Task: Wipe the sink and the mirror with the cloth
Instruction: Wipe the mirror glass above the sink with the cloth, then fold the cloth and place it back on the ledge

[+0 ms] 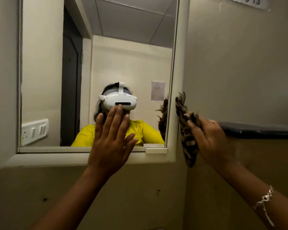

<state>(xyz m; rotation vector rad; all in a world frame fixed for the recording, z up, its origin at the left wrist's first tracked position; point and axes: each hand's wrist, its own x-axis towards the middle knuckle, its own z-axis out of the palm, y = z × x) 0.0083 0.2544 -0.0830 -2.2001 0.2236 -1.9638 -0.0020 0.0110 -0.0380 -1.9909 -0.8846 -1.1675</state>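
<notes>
A mirror (126, 63) in a white frame (175, 123) fills the upper left of the head view. My left hand (112, 138) is flat and open, fingers spread, held up over the mirror's lower middle and bottom frame. My right hand (211, 140) grips a brown patterned cloth (187, 130), bunched and frayed. The cloth presses against the outer right side of the mirror frame, at the wall corner. The sink is out of view.
A beige wall (239, 63) stands to the right with a dark rail (263, 131) across it. A paper label (249, 1) sits at the top right. A small white ledge (155, 150) juts from the mirror's bottom right corner. The mirror reflects a person, switches and a doorway.
</notes>
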